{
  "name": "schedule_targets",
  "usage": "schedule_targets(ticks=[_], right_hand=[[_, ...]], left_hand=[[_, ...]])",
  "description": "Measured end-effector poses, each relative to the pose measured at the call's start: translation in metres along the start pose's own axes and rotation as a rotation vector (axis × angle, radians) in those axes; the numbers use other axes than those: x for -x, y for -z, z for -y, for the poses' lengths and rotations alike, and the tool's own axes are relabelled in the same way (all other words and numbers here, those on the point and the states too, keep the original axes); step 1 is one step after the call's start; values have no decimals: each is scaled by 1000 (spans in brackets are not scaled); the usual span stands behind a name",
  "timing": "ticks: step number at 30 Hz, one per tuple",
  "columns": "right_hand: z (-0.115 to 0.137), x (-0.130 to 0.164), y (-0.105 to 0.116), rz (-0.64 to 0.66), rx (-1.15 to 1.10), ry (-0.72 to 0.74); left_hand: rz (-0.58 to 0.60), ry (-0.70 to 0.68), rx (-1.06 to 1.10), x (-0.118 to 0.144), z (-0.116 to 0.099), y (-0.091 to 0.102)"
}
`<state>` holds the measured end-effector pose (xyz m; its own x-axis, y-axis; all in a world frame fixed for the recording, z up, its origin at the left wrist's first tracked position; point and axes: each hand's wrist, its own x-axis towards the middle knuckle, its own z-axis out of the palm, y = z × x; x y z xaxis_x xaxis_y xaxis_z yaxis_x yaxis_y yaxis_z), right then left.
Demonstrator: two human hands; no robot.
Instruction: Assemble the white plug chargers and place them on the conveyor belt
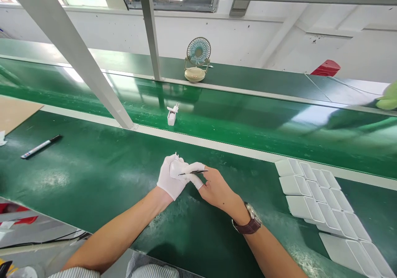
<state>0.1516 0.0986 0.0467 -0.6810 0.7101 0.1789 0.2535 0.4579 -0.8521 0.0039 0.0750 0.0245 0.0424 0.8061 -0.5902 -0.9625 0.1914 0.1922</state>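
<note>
Both hands [192, 178] grip a white plug [177, 168] mid-table.

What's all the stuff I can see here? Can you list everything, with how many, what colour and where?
white plug part: one, white, held in the gloved left hand
tweezers: one, dark, thin, in the right hand, tip at the held part
plug on belt: one, white, standing on the shiny conveyor belt
marker pen: one, black and white, left on the green table
trays: several, white, compartmented, right side of the table
desk fan: one, cream with blue blades, far shelf
red object: one, far right
wristwatch: one, brown strap, right wrist
left hand: white glove
right hand: bare, white finger cots
</note>
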Motion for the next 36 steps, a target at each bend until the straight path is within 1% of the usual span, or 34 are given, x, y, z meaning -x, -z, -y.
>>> schedule_targets(ticks=[4, 9, 12, 16, 21, 27, 36], right_hand=[[-6, -2, 0, 15, 6, 2], [-11, -6, -1, -1, -14, 24], [-10, -6, 0, -28, -82, 46], [-6, -4, 3, -50, -122, 38], [-3, -2, 6, -12, -91, 58], [-5, -2, 5, -4, -60, 67], [-5, 0, 4, 10, -30, 92]], left_hand=[[-6, 0, 3, 3, 2, -3], [-14, -13, 12, 3, 2, -5], [-4, -26, 15, 3, 1, -6], [27, 1, 18, 5, 0, -5], [-18, -17, 45, 4, 1, -2], [-35, -4, 45, 0, 0, 1], [25, -6, 46, -3, 1, 5]])
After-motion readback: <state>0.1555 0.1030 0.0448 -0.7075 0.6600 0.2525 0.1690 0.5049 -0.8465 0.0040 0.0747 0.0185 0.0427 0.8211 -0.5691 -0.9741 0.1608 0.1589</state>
